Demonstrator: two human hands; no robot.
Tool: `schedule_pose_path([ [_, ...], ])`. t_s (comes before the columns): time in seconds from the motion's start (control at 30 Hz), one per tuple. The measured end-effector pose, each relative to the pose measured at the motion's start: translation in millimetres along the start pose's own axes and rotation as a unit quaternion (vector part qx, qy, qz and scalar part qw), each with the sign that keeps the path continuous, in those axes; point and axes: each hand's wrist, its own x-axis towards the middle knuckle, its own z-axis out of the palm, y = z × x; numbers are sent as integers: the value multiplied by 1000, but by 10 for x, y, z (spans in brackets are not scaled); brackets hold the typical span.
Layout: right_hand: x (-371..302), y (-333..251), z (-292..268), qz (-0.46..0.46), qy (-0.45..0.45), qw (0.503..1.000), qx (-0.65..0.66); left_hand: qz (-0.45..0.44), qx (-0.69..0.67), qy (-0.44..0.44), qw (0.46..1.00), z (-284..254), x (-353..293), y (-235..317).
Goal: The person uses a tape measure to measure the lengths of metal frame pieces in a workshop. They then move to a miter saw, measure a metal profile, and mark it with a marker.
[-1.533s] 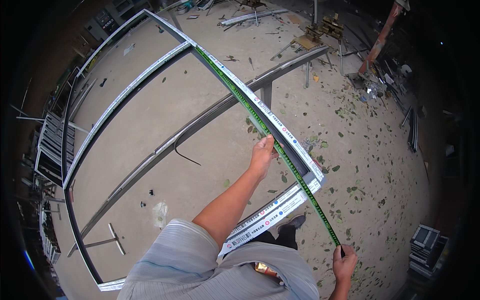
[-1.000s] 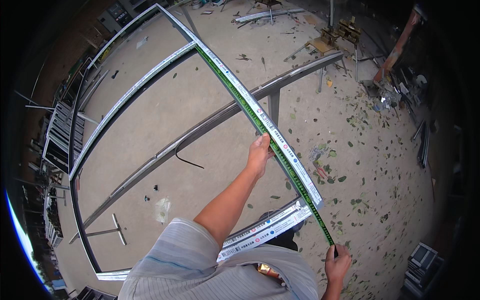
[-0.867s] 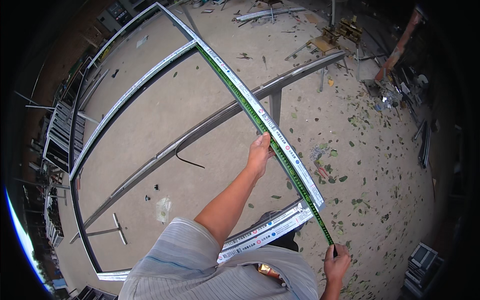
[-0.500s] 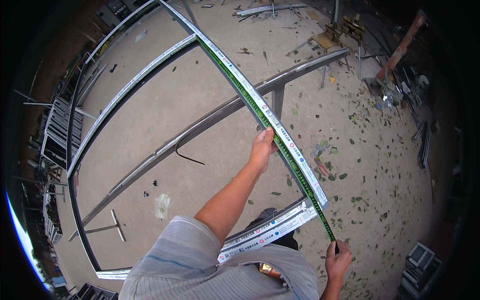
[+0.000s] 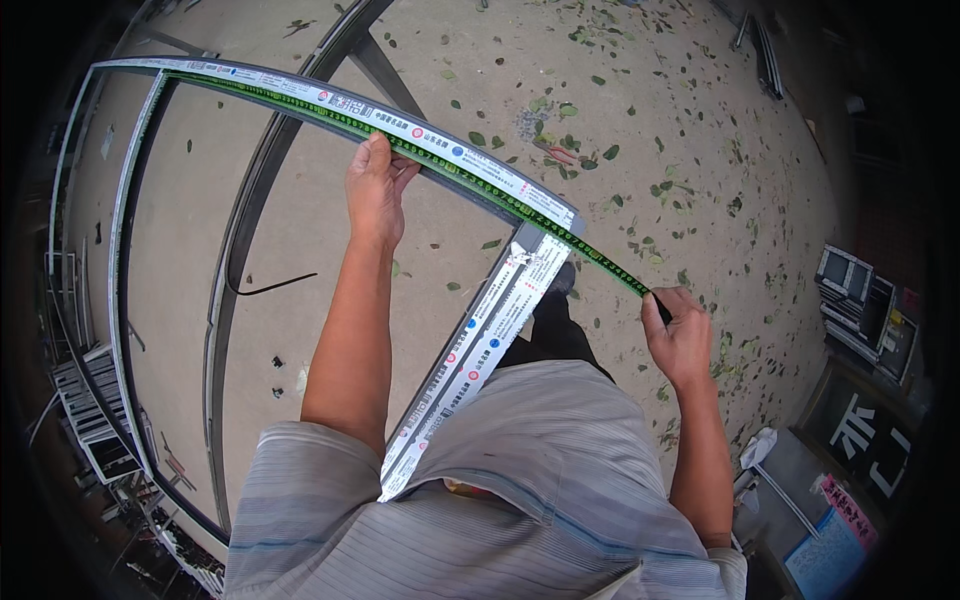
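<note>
A large metal window frame (image 5: 250, 80) covered in white printed protective film reaches across in front of me. Along its long bar lies a green tape measure blade (image 5: 470, 180), running on past the frame's corner to my right. My left hand (image 5: 375, 200) is closed on the bar, its thumb pressing the blade and its fingertips round the far side. In my right hand (image 5: 682, 335), out beyond the corner, is the tape's end with a dark piece, mostly hidden by the fingers. A shorter filmed bar (image 5: 480, 355) comes from the corner back toward my waist.
Dark metal support beams (image 5: 235, 250) run beneath the frame. Red-handled pliers (image 5: 560, 155) lie among scattered leaves on the concrete floor. A thin black strip (image 5: 280, 285) lies at left. Metal sections are stacked at left (image 5: 95, 400) and right (image 5: 865, 310).
My view has turned rightward, so the frame's long bar now runs more crosswise. Both hands keep their grip, and the blade stays stretched along the bar past the corner.
</note>
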Motion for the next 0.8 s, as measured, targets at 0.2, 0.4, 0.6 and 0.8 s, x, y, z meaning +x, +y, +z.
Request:
schedule_pose_path([
  [0.2,9,7,44,-16,5,1000,7,-3,5,12,1000,-9,-69,-22],
  [0.4,5,75,75,-18,5,1000,4,-4,9,20,1000,84,-102,7],
  [0.6,16,61,69,-14,1,1000,1,0,4,19,1000,66,-89,-12],
  [0.8,17,21,46,-1,-7,1000,1,6,2,19,1000,65,-91,-18],
])
